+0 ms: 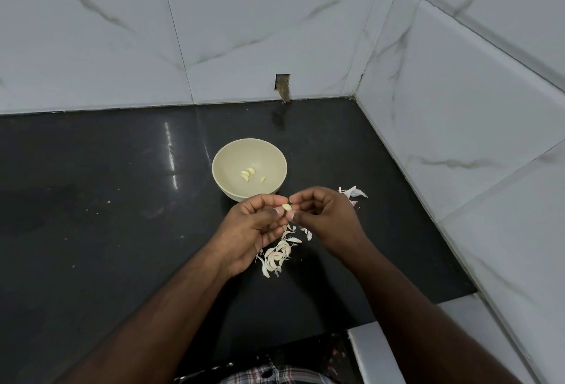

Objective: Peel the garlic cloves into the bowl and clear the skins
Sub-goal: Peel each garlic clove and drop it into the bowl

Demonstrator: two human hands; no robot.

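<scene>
Pale garlic clove (286, 207): pinched between left hand (255, 227) and right hand (325, 215) (both grasping), just before the cream round bowl (276, 157).

Pale cream bowl (249, 151) on glossy black counter (91, 200); whitish skins (276, 256); white grey-veined marble wall tiles (260, 31).

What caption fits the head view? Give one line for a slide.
Both hands, left and right, pinch a garlic clove near the bowl, skins below.

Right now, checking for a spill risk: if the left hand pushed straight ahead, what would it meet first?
Probably the bowl just beyond the left hand, though depth is unclear.
</scene>
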